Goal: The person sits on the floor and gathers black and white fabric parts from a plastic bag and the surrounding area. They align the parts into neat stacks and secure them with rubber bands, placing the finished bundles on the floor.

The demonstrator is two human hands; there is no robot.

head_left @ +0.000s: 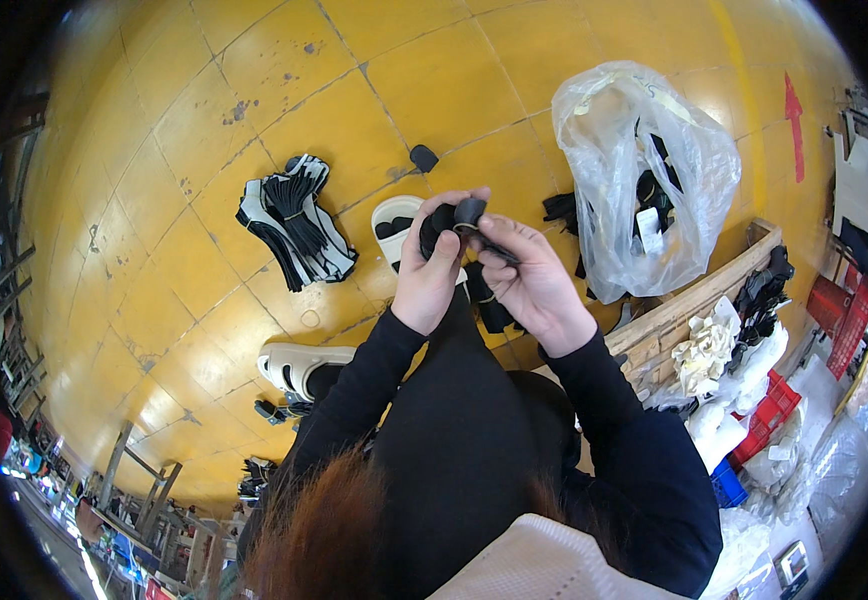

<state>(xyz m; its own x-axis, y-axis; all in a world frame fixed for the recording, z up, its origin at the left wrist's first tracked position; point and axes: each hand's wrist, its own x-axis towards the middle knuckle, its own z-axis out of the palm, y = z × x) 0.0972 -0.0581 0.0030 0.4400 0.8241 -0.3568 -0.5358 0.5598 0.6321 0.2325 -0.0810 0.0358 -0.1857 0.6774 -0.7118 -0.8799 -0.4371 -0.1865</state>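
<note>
Small dark pieces with rounded ends, a black bundle (468, 212), are held up between my two hands over my lap. My left hand (428, 282) is closed around the bundle's left side, thumb pressed on it. On the other side my right hand (542, 283) pinches the bundle's right part, where a thin pale band seems to cross. What exactly the pieces are I cannot make out. Below the hands, a cream clog (391, 212) shows on my foot, partly hidden. A single dark rounded piece (423, 158) lies on the floor just beyond.
On the yellow tiled floor (204, 240) to the left lies a pile of black and grey strips (296, 222). A clear plastic bag (644, 180) with black pieces stands at right, beside a wooden beam (699, 300). Red crates (769, 415) and plastic wrap sit further right.
</note>
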